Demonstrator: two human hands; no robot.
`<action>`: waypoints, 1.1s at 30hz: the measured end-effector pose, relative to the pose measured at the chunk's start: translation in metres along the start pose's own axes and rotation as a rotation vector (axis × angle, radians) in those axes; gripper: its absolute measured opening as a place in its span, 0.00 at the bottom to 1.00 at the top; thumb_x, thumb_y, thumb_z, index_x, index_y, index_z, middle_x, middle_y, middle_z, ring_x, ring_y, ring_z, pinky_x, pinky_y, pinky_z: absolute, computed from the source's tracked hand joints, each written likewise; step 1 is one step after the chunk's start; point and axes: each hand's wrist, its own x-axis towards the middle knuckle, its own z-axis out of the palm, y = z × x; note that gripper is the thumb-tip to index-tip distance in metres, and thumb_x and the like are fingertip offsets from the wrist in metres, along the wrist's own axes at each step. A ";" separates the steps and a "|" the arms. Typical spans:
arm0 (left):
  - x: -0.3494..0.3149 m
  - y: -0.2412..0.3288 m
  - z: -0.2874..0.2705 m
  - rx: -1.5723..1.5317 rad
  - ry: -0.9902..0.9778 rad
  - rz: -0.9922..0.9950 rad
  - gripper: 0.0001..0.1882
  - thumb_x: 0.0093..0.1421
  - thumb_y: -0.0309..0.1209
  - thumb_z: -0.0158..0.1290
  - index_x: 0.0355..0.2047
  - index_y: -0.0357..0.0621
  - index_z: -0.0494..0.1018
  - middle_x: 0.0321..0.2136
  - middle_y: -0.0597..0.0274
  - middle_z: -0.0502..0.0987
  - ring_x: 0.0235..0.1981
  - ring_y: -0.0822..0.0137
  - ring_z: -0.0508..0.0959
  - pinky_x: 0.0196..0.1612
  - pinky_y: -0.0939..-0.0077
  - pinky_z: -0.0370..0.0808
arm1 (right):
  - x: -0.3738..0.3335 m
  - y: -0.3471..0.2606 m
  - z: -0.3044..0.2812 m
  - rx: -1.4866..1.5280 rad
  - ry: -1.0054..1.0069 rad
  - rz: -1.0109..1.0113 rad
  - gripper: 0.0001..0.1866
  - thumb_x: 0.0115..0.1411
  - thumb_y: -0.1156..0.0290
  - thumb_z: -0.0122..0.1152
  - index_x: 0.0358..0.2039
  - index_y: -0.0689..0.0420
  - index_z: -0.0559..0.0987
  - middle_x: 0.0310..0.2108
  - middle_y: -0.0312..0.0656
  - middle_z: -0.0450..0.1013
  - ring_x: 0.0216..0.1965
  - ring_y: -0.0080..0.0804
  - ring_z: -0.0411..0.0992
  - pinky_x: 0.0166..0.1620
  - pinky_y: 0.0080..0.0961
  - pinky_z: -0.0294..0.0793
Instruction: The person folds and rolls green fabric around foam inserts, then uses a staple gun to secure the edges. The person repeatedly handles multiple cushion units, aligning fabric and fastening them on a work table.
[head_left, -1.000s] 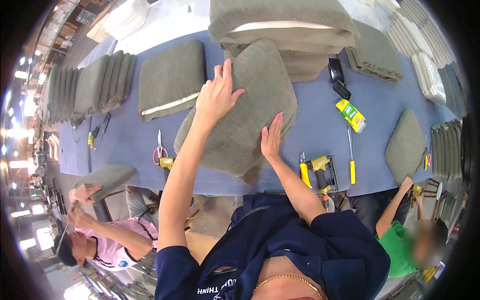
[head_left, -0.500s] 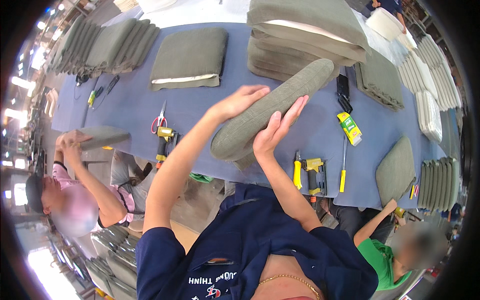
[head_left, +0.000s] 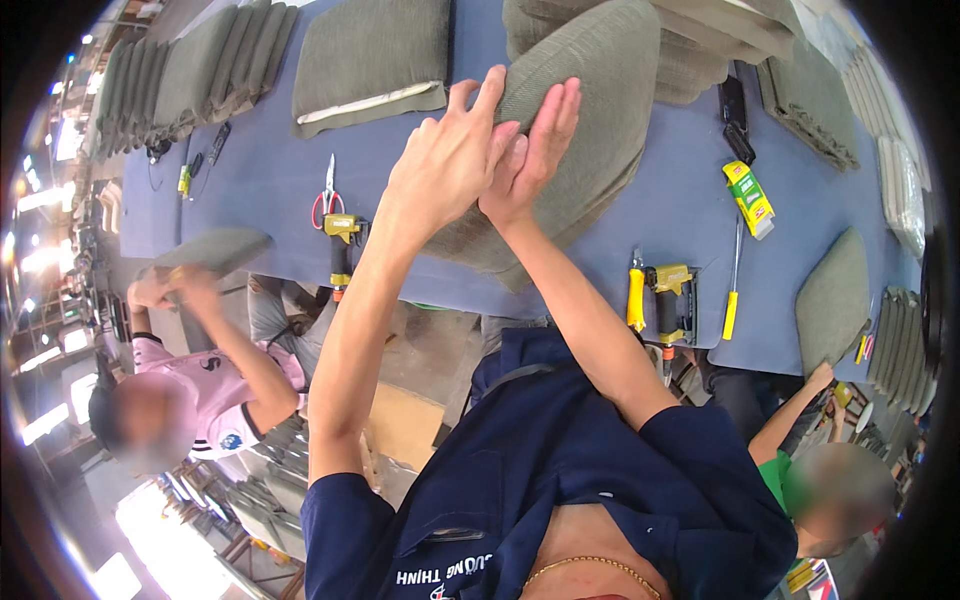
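Note:
A grey-green fabric-covered cushion (head_left: 590, 150) is tilted up above the blue-covered table, its edge seam turned toward me. My left hand (head_left: 450, 155) grips the near edge with bent fingers. Right beside it, my right hand (head_left: 532, 155) presses its palm and long fingers along the same edge, the thumbs close together. The lower part of the cushion is partly hidden behind my wrists. To the left of my arms lie red-handled scissors (head_left: 328, 195) and a staple gun (head_left: 342, 245); yellow-handled pliers (head_left: 636, 290) and another staple gun (head_left: 672, 300) lie to the right.
A yellow-handled screwdriver (head_left: 733, 290), a yellow-green box (head_left: 748, 198) and a black phone-like object (head_left: 733, 105) lie to the right. Cushion stacks (head_left: 195, 75) and a single cushion (head_left: 370, 60) line the far side. A person in pink (head_left: 215, 380) and one in green (head_left: 780, 480) each handle a cushion.
The cushion has been turned, showing more of its broad face on the right. My hands have come together at its near edge. The view has shifted slightly.

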 end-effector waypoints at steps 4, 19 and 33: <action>0.007 -0.009 -0.001 0.128 0.042 0.054 0.38 0.70 0.36 0.56 0.75 0.46 0.53 0.61 0.34 0.72 0.42 0.29 0.82 0.42 0.44 0.81 | -0.025 0.026 -0.001 -0.036 -0.081 0.003 0.37 0.70 0.67 0.40 0.77 0.68 0.53 0.79 0.60 0.47 0.79 0.62 0.43 0.77 0.60 0.39; -0.024 0.033 -0.002 -0.359 0.182 0.044 0.36 0.64 0.46 0.65 0.63 0.32 0.70 0.57 0.42 0.78 0.57 0.42 0.80 0.58 0.54 0.76 | 0.119 0.002 -0.118 -0.025 -0.225 -0.234 0.21 0.70 0.65 0.55 0.59 0.63 0.77 0.55 0.53 0.76 0.59 0.55 0.73 0.63 0.45 0.69; 0.021 -0.004 0.017 0.114 0.130 0.086 0.27 0.60 0.43 0.66 0.48 0.33 0.73 0.31 0.47 0.83 0.34 0.45 0.83 0.37 0.52 0.79 | 0.143 0.026 -0.022 -0.108 -0.499 -0.549 0.18 0.66 0.64 0.52 0.22 0.57 0.79 0.20 0.43 0.75 0.26 0.45 0.74 0.40 0.41 0.73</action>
